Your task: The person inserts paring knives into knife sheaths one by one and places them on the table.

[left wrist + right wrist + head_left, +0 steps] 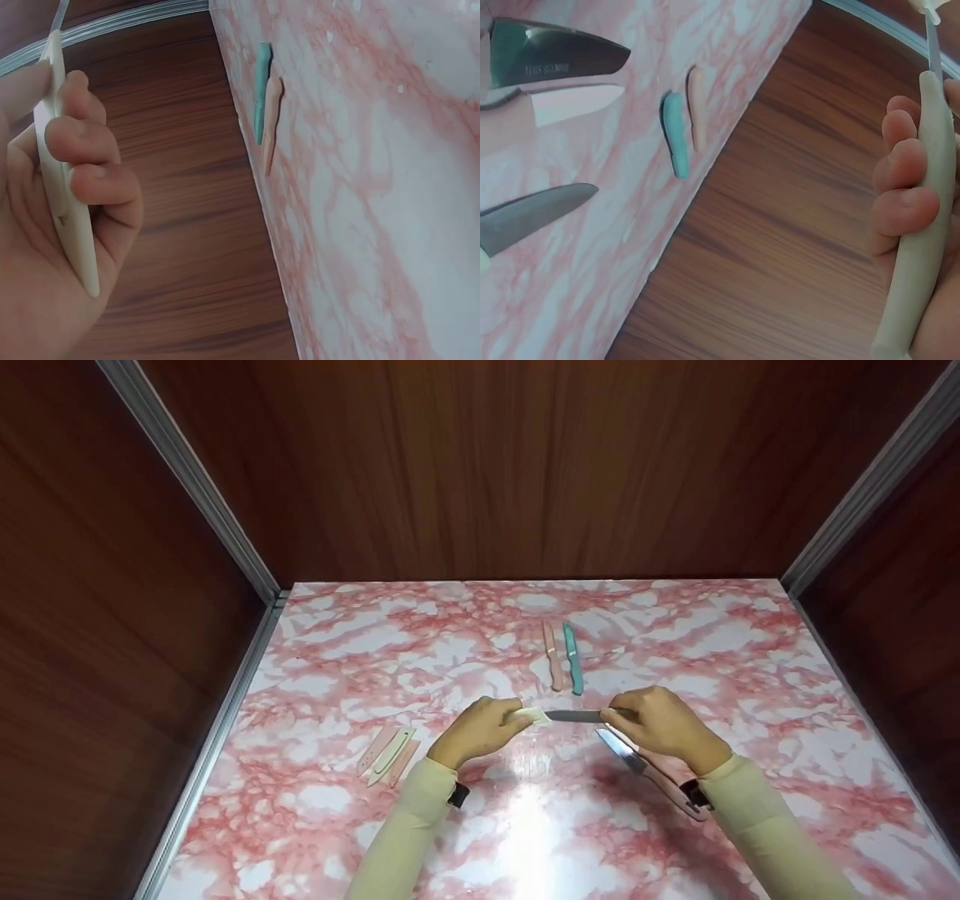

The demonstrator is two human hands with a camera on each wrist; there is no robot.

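My left hand [480, 729] grips a cream knife sheath [64, 180], its fingers curled round the flat sides. In my right hand [664, 727] is a knife by its pale cream-green handle [928, 202]. The grey blade [576, 716] points left, its tip right at the sheath's mouth, and both are held above the table in line with each other. Under the right hand lies a pink-handled knife [670, 789] with a bare, shiny blade. Left of the left hand, a pale green sheath [391, 754] lies across pink sheaths [375, 751].
Farther back on the marbled table [360, 660], a pink knife [553, 664] and a teal knife [574, 660] lie side by side. The right wrist view shows several bare blades, including a wide one [562, 56]. Wood-grain panels [480, 472] enclose the back and sides.
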